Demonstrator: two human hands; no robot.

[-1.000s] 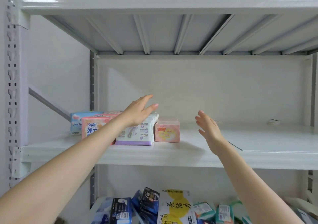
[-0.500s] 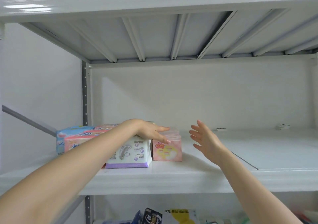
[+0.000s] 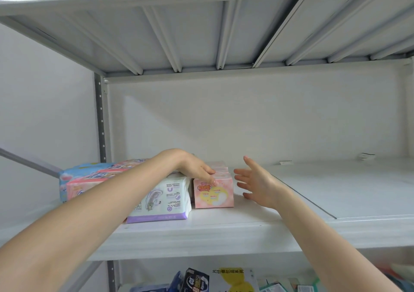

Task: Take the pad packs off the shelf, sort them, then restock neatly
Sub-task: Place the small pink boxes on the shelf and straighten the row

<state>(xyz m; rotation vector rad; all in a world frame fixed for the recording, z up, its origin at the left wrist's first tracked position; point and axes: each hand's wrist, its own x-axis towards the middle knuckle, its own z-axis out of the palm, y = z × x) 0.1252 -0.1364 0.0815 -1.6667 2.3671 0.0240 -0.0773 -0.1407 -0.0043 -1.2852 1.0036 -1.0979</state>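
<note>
On the white shelf (image 3: 224,231) stand pad packs at the left. A row of small pink packs (image 3: 214,193) runs front to back. Left of it sits a white pack with a purple base (image 3: 165,202). Further left are pink packs (image 3: 78,186) and a blue pack (image 3: 74,171), partly hidden by my left arm. My left hand (image 3: 195,168) lies palm down over the white pack, fingertips resting on top of the pink row. My right hand (image 3: 255,182) is open with fingers spread, just right of the pink row, a small gap between.
The shelf's right half holds only two small paper tags (image 3: 367,156) by the back wall. The shelf above (image 3: 201,34) hangs close overhead. Several more packs (image 3: 233,280) lie on the lower shelf. A grey upright post (image 3: 100,121) stands at the left.
My left hand came down from the air onto the packs and slid right onto the pink row. My right hand edged left toward that row. The view rose and drew closer.
</note>
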